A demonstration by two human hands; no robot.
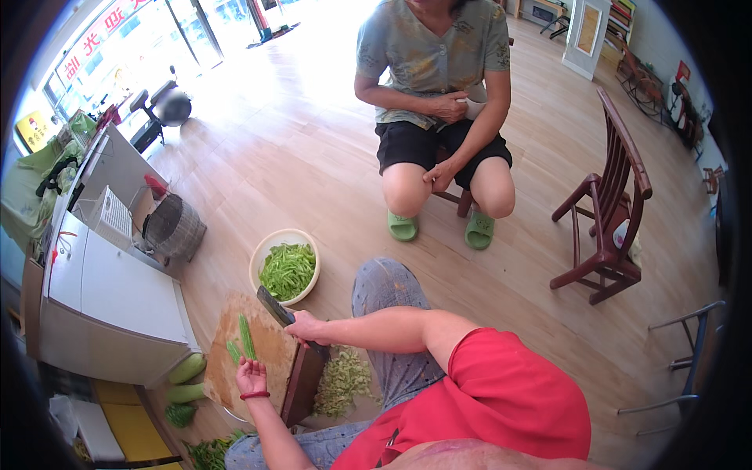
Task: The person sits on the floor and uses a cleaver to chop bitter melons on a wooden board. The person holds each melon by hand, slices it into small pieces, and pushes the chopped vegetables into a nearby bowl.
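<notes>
Lower left of frame: right hand (304, 326) grasps dark-bladed cleaver (276, 307); left hand (251, 376), fingers unclenched, steadies green gourd strips (247, 337) on round wooden board (270, 352). Fingertips near blade risk cuts.

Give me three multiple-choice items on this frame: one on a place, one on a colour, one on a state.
1. Where is the bowl of cut greens?
A. On the floor beyond the cutting board
B. On the wooden chair
C. On the white cabinet

2. What colour is the band on the left wrist?
A. Blue
B. Red
C. Yellow

3. What is the right hand doing?
A. Resting open on a knee
B. Lifting the bowl
C. Gripping the cleaver

Answers:
1. A: the bowl stands on the floor just past the cutting board.
2. B: a red band circles the wrist of the left hand.
3. C: the right hand is closed round the cleaver.
</notes>
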